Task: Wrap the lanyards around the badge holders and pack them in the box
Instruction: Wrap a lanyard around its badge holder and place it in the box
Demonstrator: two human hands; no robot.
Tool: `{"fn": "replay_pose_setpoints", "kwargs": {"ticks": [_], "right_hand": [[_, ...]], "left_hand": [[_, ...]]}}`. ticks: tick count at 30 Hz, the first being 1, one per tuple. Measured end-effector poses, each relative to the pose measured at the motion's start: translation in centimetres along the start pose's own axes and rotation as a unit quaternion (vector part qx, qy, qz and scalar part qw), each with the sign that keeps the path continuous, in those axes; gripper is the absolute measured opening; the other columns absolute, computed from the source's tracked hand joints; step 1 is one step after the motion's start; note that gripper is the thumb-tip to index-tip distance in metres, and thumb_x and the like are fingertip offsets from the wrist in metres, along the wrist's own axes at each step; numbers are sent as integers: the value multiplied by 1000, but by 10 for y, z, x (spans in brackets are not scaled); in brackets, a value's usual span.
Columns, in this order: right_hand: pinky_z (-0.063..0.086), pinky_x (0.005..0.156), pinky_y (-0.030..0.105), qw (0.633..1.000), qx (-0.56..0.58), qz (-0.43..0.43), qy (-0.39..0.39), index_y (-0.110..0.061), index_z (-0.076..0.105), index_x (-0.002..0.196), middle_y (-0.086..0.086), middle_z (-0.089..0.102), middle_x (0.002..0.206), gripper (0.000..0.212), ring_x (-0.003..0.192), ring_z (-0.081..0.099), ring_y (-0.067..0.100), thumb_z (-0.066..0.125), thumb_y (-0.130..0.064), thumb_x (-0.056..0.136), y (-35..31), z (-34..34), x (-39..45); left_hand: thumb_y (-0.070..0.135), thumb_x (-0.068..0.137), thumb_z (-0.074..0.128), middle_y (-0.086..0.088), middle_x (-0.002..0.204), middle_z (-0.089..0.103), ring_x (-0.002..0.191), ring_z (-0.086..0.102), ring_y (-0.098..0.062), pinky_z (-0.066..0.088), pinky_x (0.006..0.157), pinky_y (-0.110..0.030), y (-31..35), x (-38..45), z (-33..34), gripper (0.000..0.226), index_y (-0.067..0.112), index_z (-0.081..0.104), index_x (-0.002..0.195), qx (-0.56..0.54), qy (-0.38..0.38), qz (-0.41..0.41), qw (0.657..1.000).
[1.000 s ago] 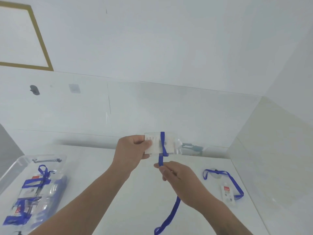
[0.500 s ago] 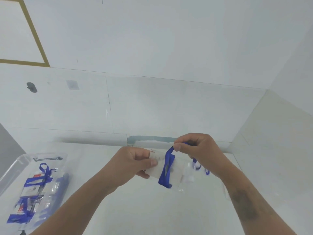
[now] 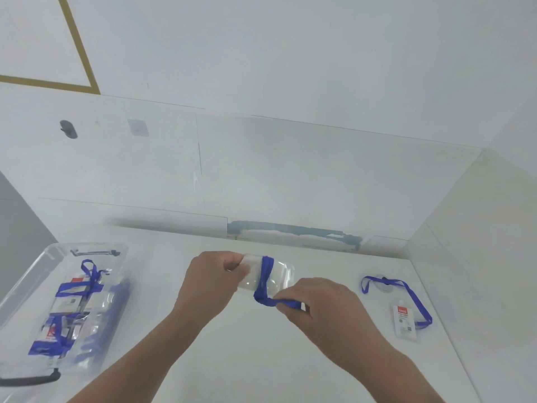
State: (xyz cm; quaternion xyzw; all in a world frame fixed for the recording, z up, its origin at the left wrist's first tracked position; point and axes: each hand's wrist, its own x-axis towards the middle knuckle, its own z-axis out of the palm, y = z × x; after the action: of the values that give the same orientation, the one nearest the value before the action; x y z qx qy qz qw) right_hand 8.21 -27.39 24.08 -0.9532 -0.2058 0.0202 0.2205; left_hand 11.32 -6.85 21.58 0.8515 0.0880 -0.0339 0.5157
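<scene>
1. Head view, grips: left hand (image 3: 210, 282) pinches one short end of the clear badge holder (image 3: 276, 276) between thumb and fingers and holds it up off the white table (image 3: 232, 359); right hand (image 3: 322, 308) pinches the loose run of the blue lanyard (image 3: 266, 274) just below and to the right of the holder, fingers curled round the strap.

2. Head view, the wrap: turns of the strap already band the holder's middle, just beyond the left grip, and the free part runs from the holder's lower edge straight into the right pinch. The remaining tail is hidden under the right hand.

3. Doing the step well, as a judgement: keep the left pinch at the very end, out of the strap's path, and keep the right pinch near the holder so each turn lies flat. Steady tension matters, since the clear sleeve looks slick and a slack turn could slide off. The tail likely needs tucking under a turn.

4. Head view, destinations: the clear plastic box (image 3: 26, 289) sits well to the left of the left grip, with wrapped bundles inside. An unwrapped badge with lanyard (image 3: 405, 319) lies well to the right of the right grip.
</scene>
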Motion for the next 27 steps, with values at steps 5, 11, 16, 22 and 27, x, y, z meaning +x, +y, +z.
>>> {"fn": "replay_pose_setpoints", "kwargs": {"ticks": [5,11,16,22,27], "right_hand": [[44,66,21,973,215,50,-59,-34,75,76,-15,67,84,4,67,55,9,77,-37,78,8,-26,22],[52,62,25,748,637,159,-95,-15,71,70,7,63,72,15,62,59,17,84,-9,64,19,14,33],[41,81,32,533,813,161,-169,1,60,94,7,48,84,51,77,46,21,74,-45,76,-5,74,35],[55,70,38,566,798,205,11,2,68,93,21,61,95,33,81,62,32,68,-30,87,1,93,27],[54,82,42,662,715,227,9,-10,67,118,11,71,114,47,102,67,28,54,-48,93,22,77,26]], "left_hand": [[11,90,68,0,83,78,69,69,-13,57,66,-29,-9,-18,-11,18,23,81,87,-69,-180,-6,981],[8,91,65,-7,97,77,79,68,-19,56,68,-29,-15,-25,-27,18,15,80,95,-180,-261,-50,947],[12,90,65,-5,89,75,72,66,-14,56,69,-25,-29,-30,-18,16,12,79,99,-292,-218,-124,923],[9,87,69,-8,85,75,65,67,-14,58,68,-26,-36,-41,8,13,6,78,96,-373,-86,-221,897],[7,88,69,-11,89,77,77,72,-21,59,70,-28,-28,-38,34,10,7,77,93,-385,8,-244,890]]}}
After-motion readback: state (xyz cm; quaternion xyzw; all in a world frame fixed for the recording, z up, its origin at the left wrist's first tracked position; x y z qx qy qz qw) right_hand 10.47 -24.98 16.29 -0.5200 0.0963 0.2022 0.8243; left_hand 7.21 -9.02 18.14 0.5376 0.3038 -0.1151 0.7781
